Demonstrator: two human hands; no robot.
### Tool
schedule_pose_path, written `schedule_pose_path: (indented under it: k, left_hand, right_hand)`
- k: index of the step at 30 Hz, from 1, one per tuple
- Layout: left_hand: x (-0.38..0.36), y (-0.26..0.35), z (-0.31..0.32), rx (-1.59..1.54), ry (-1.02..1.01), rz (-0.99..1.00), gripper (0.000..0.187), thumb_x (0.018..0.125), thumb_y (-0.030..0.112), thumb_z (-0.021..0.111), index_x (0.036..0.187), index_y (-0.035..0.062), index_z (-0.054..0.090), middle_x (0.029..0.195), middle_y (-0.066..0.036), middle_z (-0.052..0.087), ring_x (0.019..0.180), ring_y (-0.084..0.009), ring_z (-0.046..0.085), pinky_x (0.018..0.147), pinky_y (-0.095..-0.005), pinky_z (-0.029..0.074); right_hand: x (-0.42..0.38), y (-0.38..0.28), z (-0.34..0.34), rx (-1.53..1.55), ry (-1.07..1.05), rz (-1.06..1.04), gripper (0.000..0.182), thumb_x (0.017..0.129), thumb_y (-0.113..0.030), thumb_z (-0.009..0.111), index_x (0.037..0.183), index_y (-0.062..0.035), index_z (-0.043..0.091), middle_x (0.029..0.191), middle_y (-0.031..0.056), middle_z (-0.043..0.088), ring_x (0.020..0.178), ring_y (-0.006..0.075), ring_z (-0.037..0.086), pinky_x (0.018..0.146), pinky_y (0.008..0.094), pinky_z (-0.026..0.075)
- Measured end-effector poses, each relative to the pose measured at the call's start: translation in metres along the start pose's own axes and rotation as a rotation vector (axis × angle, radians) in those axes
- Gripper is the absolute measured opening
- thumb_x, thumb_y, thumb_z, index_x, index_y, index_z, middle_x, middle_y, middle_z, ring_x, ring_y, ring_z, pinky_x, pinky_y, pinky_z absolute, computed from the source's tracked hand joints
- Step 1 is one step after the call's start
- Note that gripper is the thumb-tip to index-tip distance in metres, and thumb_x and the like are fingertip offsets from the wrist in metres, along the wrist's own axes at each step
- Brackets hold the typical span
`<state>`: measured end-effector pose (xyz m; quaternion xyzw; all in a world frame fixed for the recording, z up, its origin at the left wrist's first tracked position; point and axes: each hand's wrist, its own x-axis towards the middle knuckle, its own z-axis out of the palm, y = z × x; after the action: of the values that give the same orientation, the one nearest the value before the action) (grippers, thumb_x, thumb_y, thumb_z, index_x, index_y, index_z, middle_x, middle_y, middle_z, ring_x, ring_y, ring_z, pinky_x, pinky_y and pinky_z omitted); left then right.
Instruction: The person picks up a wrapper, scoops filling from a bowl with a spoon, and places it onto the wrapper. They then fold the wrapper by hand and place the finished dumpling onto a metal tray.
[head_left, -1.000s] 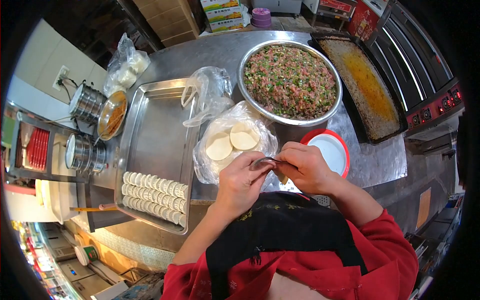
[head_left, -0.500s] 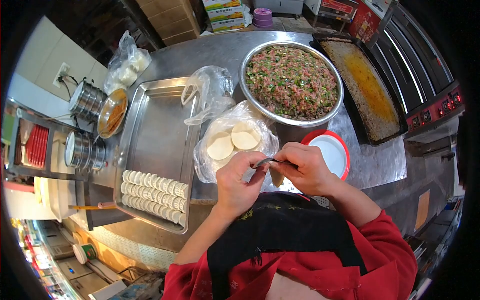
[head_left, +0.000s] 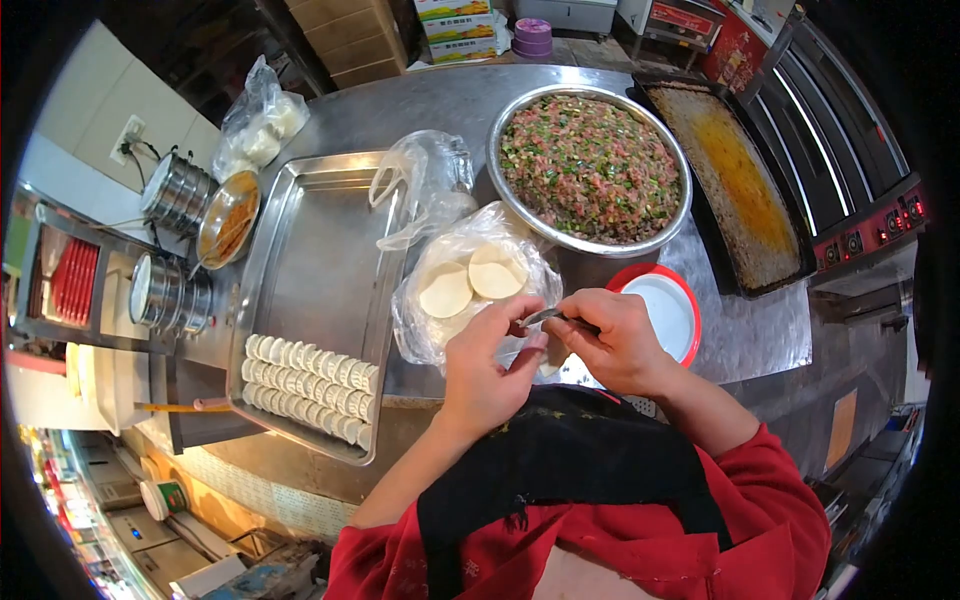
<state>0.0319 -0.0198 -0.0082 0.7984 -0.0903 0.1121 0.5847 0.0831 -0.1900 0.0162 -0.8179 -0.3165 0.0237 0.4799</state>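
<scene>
My right hand (head_left: 617, 345) is closed around a small metal spoon (head_left: 545, 316), its dark handle under the fingers and its end pointing left. Facing it, my left hand (head_left: 490, 365) has its thumb and forefinger apart, close to the spoon's end. A pale piece, possibly dough (head_left: 551, 359), shows just below and between the hands; its shape is partly hidden. Just beyond, round dough wrappers (head_left: 496, 276) lie in a clear plastic bag (head_left: 425, 335). Behind my right hand stands a white dish with a red rim (head_left: 692, 330).
A steel bowl (head_left: 592, 246) heaped with minced meat and greens (head_left: 590, 165) stands farther back. A metal tray (head_left: 320, 240) at left carries rows of dumplings (head_left: 308, 385). A dark baking pan (head_left: 735, 180) lies at right, near the ovens (head_left: 835, 130). Steel canisters (head_left: 170, 295) stand far left.
My left thumb and forefinger have parted from their pinch beside the spoon. The spoon has tilted and shows more of its end. The view has shifted slightly.
</scene>
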Motion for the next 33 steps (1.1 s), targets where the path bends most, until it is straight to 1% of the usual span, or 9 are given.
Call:
schedule_pose_path:
  k: [1, 3, 5, 7, 14, 20, 23, 29, 33]
  left_hand:
    - [0.000, -0.004, 0.000, 0.000, 0.000, -0.001, 0.040, 0.078, -0.010, 0.061, 0.116, 0.0006, 0.056, 0.107, -0.009, 0.062, 0.085, -0.0144, 0.062, 0.075, -0.0239, 0.049]
    - [0.000, -0.013, 0.002, -0.614, -0.127, -0.368, 0.039, 0.082, -0.007, 0.058, 0.120, 0.0000, 0.051, 0.108, -0.010, 0.061, 0.092, -0.0167, 0.063, 0.080, -0.0280, 0.052]
    - [0.002, -0.012, -0.002, -0.746, -0.183, -0.505, 0.040, 0.085, -0.006, 0.056, 0.124, -0.0007, 0.048, 0.110, -0.009, 0.060, 0.095, -0.0166, 0.062, 0.083, -0.0282, 0.051]
    - [0.004, -0.006, -0.007, -0.849, -0.228, -0.658, 0.040, 0.088, -0.006, 0.052, 0.128, -0.0007, 0.045, 0.111, -0.010, 0.058, 0.099, -0.0180, 0.061, 0.086, -0.0293, 0.051]
    - [-0.002, -0.018, -0.002, -0.837, 0.029, -0.427, 0.039, 0.083, -0.011, 0.053, 0.121, -0.0005, 0.048, 0.109, -0.010, 0.059, 0.099, -0.0193, 0.061, 0.081, -0.0279, 0.050]
    - [-0.001, -0.004, 0.003, -0.642, 0.073, -0.359, 0.041, 0.081, -0.015, 0.053, 0.118, 0.0013, 0.048, 0.103, -0.005, 0.057, 0.093, -0.0097, 0.058, 0.081, -0.0216, 0.047]
    - [-0.005, -0.009, 0.003, -0.629, 0.055, -0.334, 0.043, 0.080, -0.016, 0.052, 0.119, 0.0014, 0.047, 0.105, -0.005, 0.056, 0.096, -0.0092, 0.057, 0.081, -0.0214, 0.048]
    - [-0.002, -0.006, 0.002, -0.744, 0.003, -0.467, 0.040, 0.078, -0.015, 0.054, 0.115, 0.0000, 0.052, 0.105, -0.005, 0.058, 0.096, -0.0096, 0.057, 0.081, -0.0220, 0.048]
    - [-0.002, -0.013, -0.005, -0.418, -0.027, -0.432, 0.032, 0.077, -0.012, 0.060, 0.107, -0.0007, 0.060, 0.104, -0.006, 0.061, 0.093, -0.0108, 0.059, 0.080, -0.0239, 0.050]
  right_hand:
    - [0.001, -0.001, -0.001, 0.022, -0.009, 0.008, 0.013, 0.079, -0.006, 0.066, 0.090, -0.0013, 0.062, 0.071, 0.0142, 0.058, 0.063, 0.0297, 0.059, 0.054, 0.0341, 0.045]
    - [0.004, 0.003, -0.001, 0.010, -0.015, -0.053, 0.014, 0.080, -0.006, 0.066, 0.092, -0.0007, 0.062, 0.070, 0.0131, 0.059, 0.061, 0.0263, 0.060, 0.053, 0.0330, 0.046]
    - [0.006, 0.002, -0.001, -0.005, -0.017, -0.114, 0.016, 0.081, -0.006, 0.066, 0.095, -0.0001, 0.062, 0.070, 0.0119, 0.060, 0.060, 0.0230, 0.061, 0.053, 0.0320, 0.046]
    - [0.007, -0.004, -0.001, 0.280, -0.004, 0.150, 0.017, 0.082, -0.007, 0.066, 0.096, 0.0017, 0.063, 0.072, 0.0087, 0.062, 0.061, 0.0125, 0.060, 0.053, 0.0280, 0.046]
    - [0.002, 0.000, 0.002, 0.194, 0.110, 0.246, 0.015, 0.083, -0.009, 0.067, 0.088, 0.0037, 0.062, 0.072, 0.0061, 0.059, 0.060, 0.0059, 0.049, 0.052, 0.0230, 0.041]
    - [0.009, -0.002, 0.015, 0.131, 0.097, 0.033, 0.015, 0.076, -0.007, 0.070, 0.084, 0.0001, 0.061, 0.074, 0.0085, 0.055, 0.063, 0.0185, 0.055, 0.054, 0.0290, 0.043]
    - [0.011, 0.005, 0.024, -0.045, 0.144, -0.239, 0.012, 0.076, -0.007, 0.068, 0.084, -0.0026, 0.060, 0.077, 0.0102, 0.057, 0.062, 0.0285, 0.058, 0.053, 0.0367, 0.047]
    - [0.011, 0.014, 0.026, -0.207, 0.065, -0.304, 0.013, 0.074, -0.009, 0.069, 0.080, -0.0038, 0.059, 0.076, 0.0099, 0.057, 0.061, 0.0300, 0.058, 0.051, 0.0377, 0.047]
    - [0.016, 0.000, 0.012, 0.032, 0.035, -0.039, 0.015, 0.075, -0.009, 0.070, 0.082, -0.0020, 0.060, 0.070, 0.0122, 0.055, 0.061, 0.0264, 0.058, 0.051, 0.0359, 0.045]
